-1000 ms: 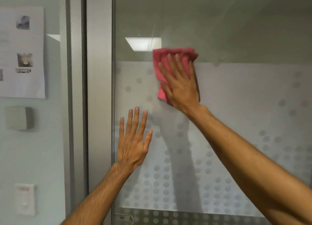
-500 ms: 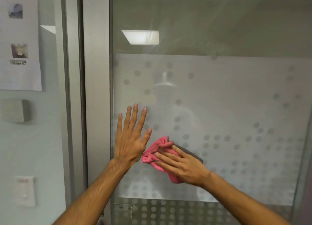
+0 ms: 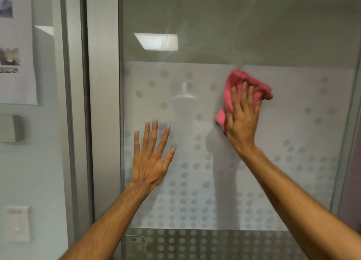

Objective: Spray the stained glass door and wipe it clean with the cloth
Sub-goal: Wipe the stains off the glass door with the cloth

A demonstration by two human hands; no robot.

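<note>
The glass door fills the view, with a frosted band of grey dots across its middle and clear glass above. A crumpled pink cloth is pressed flat against the frosted band at upper right by my right hand, fingers spread over it. My left hand rests flat on the glass lower left of the cloth, fingers apart, holding nothing. No spray bottle is in view.
A grey metal door frame runs down the left of the glass. On the wall further left hang a paper notice, a small grey box and a white switch. A ceiling light reflects in the clear glass.
My right hand has swept the cloth from the top near the light, down beside my left hand, then up and right to the frosted band's upper part. My left hand stayed put.
</note>
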